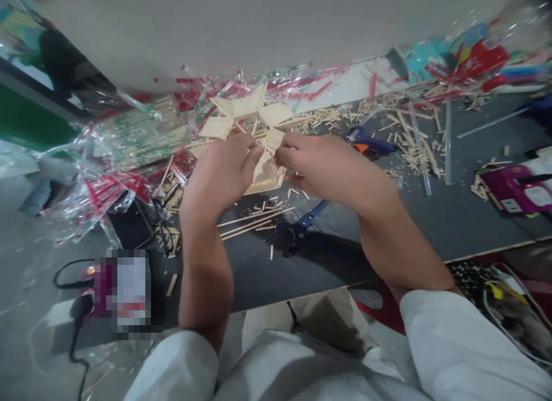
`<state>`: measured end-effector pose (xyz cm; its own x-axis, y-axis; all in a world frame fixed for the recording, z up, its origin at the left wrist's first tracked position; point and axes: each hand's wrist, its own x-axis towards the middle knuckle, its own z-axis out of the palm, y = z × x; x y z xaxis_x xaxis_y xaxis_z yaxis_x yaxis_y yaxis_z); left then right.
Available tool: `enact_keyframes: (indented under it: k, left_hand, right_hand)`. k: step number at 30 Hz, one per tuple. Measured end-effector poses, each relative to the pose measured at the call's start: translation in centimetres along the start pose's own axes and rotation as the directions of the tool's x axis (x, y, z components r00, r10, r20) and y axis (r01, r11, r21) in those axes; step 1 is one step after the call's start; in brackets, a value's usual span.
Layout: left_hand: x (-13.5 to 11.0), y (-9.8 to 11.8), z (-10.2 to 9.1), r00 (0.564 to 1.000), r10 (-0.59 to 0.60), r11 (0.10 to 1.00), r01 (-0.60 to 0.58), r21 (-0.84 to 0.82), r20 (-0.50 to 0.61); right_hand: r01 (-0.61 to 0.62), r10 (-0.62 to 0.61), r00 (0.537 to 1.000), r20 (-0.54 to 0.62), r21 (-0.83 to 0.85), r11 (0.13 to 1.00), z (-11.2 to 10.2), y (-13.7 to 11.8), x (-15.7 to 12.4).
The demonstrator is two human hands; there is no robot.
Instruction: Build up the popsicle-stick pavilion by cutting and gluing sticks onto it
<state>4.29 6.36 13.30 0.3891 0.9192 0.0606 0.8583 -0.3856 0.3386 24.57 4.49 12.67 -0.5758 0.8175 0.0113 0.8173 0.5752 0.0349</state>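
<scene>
A star-shaped craft point(239, 108) built from pale wooden sticks lies at the back middle of the table, its slatted points spread outward. My left hand point(226, 168) is curled over its near left side, the thumb pointing inward; the other fingertips are partly hidden. From the right, my right hand point(323, 162) reaches in with fingers pinched at the near right part of the star; anything small between them is hidden. Nearer me lie several thin wooden sticks point(254, 222) and dark blue hand cutters point(302, 231). A blue glue gun point(373, 142) with an orange trigger rests behind my right hand.
Cut stick pieces point(416, 148) and clear glue sticks point(420, 154) are scattered to the right, with a purple box point(520, 188) beyond. Crumpled plastic wrapping point(129, 137) fills the left and back. A phone point(129, 222) and a cabled power strip point(106, 289) lie left. The table's front edge point(293, 297) is near my body.
</scene>
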Motion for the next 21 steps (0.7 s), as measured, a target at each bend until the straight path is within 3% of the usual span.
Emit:
enact_keyframes:
  k: [16, 21]
  left_hand:
    - [0.0, 0.2, 0.2, 1.0, -0.021, 1.0, 0.021, -0.02, 0.007]
    - [-0.1, 0.0, 0.4, 1.0, -0.019, 1.0, 0.019, -0.003, -0.004]
  right_hand:
    - [0.026, -0.027, 1.0, -0.013, -0.046, 0.999, 0.3, 0.1, 0.1]
    - [0.044, -0.036, 0.998, -0.042, 0.198, 0.979, 0.2, 1.5, -0.5]
